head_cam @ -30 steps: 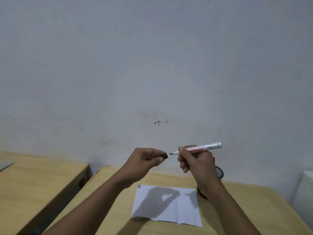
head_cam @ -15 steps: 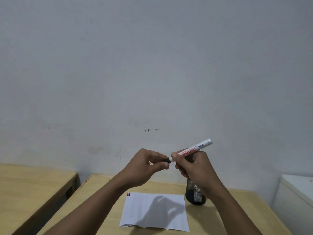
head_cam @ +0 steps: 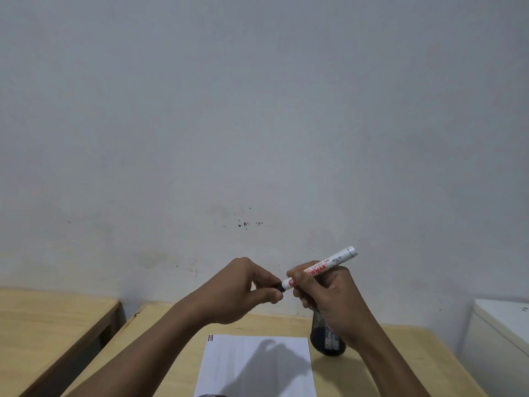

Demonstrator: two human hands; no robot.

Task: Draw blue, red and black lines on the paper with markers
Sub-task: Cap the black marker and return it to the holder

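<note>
Both hands are raised in front of the wall, above the table (head_cam: 160, 348). The right hand (head_cam: 329, 299) is closed round the white marker (head_cam: 320, 267), fingers wrapped over the printed barrel, its rear end slanting up to the right. The left hand (head_cam: 246, 290) pinches the black cap (head_cam: 279, 287) between thumb and fingertips, right at the marker's nose. Cap and barrel touch, but whether the cap is fully seated cannot be told from here.

Below, the paper (head_cam: 257, 365) lies flat on the table, with short blue, red and black-looking strokes (head_cam: 211, 337) at its far left corner (they are tiny, so the colours are a best reading). Just right of the paper stands a dark mesh pen holder (head_cam: 326, 339), partly hidden by the right wrist.

The marker should be light and rigid, with a smooth plastic barrel that can slip if held loosely. A grip at mid-barrel, as now, gives control, while the cap wants a firm pinch on its sides and a straight push or pull along the barrel's axis. The paper is thin and loose, likely to slide or wrinkle under a dragged tip unless it is held down.
</note>
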